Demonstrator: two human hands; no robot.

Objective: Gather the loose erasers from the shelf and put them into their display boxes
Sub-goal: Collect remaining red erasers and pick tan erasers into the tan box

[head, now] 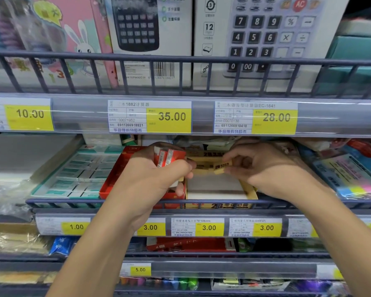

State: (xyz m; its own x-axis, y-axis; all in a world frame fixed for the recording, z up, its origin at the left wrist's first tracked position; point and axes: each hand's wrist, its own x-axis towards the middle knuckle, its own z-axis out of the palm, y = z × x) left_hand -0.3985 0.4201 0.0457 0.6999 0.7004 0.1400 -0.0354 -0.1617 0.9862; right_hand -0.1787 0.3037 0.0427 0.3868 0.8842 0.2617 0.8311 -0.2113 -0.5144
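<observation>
My left hand (156, 176) grips a bundle of red-sleeved erasers (166, 156) above the red display box (114, 176). To its right, my right hand (259, 166) pinches a single yellow-sleeved eraser (222, 166) over the yellow display box (251, 192), whose pale floor shows bare at the front. Both boxes stand on the middle shelf behind a low wire rail (73, 201). My left hand hides much of the red box's inside.
A teal box of green-labelled erasers (81, 172) lies left of the red box. Sticky notes and coloured packs (356, 179) crowd the right. The upper shelf's edge with price tags (169, 116) hangs just above my hands. Calculator boxes (266, 35) stand above.
</observation>
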